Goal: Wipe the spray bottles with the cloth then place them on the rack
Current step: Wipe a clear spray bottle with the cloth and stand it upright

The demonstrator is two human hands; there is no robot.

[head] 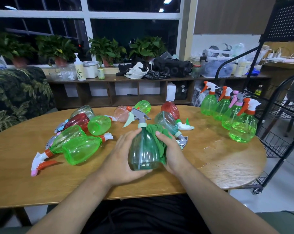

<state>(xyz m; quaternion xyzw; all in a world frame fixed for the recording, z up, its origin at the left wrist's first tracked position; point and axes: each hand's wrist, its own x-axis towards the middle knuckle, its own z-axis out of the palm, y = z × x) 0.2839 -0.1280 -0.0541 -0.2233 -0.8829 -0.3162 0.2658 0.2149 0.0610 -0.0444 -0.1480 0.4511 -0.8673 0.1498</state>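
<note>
A teal spray bottle (143, 149) is held upright in the lower centre of the frame, just above the wooden table (210, 166), with its grey trigger head turned toward the left of the frame. It is gripped by the left hand (124, 154), whose fingers are curled round the left flank and under the base. The right hand (170, 149) is closed on a green cloth (159, 132), which is bunched between palm and plastic and pressed to the bottle's right flank, the thumb being laid over the front. The bottle appears empty, so it is judged to be light. Its thin clear wall is likely to give under a hard squeeze, and its smooth surface may be slippery, since wet patches are seen on the table toward the right of the frame. A firm hold is best taken at the narrow neck under the stiff trigger head, or with the belly cupped as it is here. The cloth is soft and will fold round the ribs. Four upright green bottles (242, 127) are lined up at the right of the frame beside the black wire rack (281, 119). Several lying bottles (80, 149) are scattered across the centre and left of the frame.
</note>
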